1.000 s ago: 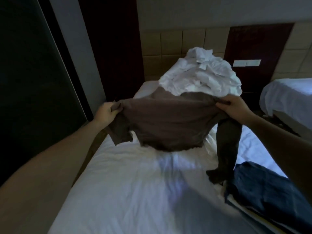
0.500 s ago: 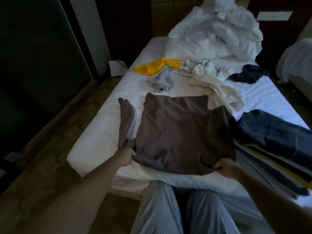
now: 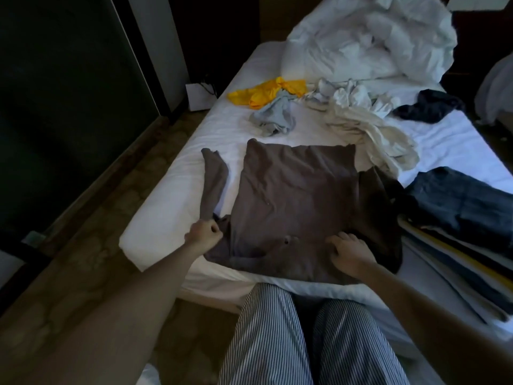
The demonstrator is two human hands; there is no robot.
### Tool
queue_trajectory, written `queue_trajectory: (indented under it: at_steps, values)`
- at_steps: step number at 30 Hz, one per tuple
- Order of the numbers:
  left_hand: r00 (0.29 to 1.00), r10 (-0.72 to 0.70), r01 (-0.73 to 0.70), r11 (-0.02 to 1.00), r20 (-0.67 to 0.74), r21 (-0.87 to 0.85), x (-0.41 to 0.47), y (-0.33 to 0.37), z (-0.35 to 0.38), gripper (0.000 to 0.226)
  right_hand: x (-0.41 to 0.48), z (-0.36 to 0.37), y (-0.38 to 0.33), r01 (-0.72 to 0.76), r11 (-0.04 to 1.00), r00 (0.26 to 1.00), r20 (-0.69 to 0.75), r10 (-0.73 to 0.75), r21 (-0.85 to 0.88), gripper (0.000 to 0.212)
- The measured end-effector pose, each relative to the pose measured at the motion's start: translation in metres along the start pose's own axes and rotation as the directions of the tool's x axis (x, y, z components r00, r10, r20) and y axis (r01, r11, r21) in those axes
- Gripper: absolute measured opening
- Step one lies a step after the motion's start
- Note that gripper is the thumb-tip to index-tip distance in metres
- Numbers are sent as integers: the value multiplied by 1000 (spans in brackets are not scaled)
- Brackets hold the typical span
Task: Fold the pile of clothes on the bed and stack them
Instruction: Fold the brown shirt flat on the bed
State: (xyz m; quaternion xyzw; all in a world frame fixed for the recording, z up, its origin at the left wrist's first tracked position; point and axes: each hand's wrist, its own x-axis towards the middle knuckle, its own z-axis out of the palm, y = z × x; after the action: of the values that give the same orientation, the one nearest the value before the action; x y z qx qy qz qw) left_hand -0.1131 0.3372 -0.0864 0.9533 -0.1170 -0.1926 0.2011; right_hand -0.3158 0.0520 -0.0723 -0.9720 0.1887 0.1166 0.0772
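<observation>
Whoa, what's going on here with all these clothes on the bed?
A person is folding laundry. A brown shirt lies spread flat at the near edge of the bed. The left hand grips it where a sleeve joins the body, and the right hand rests on it near the collar. Unfolded clothes, among them a yellow garment and a cream garment, lie farther up the bed. A stack of folded clothes sits to the right.

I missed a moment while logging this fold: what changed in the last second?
The brown shirt, held up a second ago, now lies spread on the bed. The right hand let go of its corner and moved inward onto the cloth. The left hand still grips beside the sleeve.
</observation>
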Motion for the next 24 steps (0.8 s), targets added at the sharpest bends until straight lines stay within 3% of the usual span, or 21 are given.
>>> queue_trajectory:
  at_steps: [2,6,10,14,15,17,19,20,22,24]
  values:
    - [995,-38,40,999,-91,30,6,1,-5,24,9,4,-18,104,995,994,18,-104,7,54]
    - [994,-43,48,998,-96,45,23,8,-7,58,26,23,-48,279,960,947,167,-275,-3,62]
    - [998,-44,48,996,-52,77,51,14,-4,77,44,46,-66,295,954,929,219,-299,53,75]
    - [999,-21,26,977,-29,212,79,15,-1,83,53,63,-78,262,962,946,177,-272,80,63]
    - [997,-54,61,989,-50,138,86,16,-2,84,52,68,-79,267,962,953,133,-272,56,60]
    - [969,-227,208,962,-96,-179,98,15,-6,81,53,75,-81,222,971,963,136,-233,92,61]
    - [921,-386,311,798,-41,-516,110,11,-16,64,55,81,-80,205,975,968,128,-215,92,53]
    - [906,-422,337,673,32,-659,115,8,-22,55,54,81,-79,188,979,970,140,-198,83,59]
    - [900,-395,335,352,186,-874,121,6,-30,43,58,80,-78,237,962,959,125,-254,135,77]
    - [925,-328,239,113,191,-964,122,10,-39,34,59,84,-75,277,947,947,122,-297,162,87]
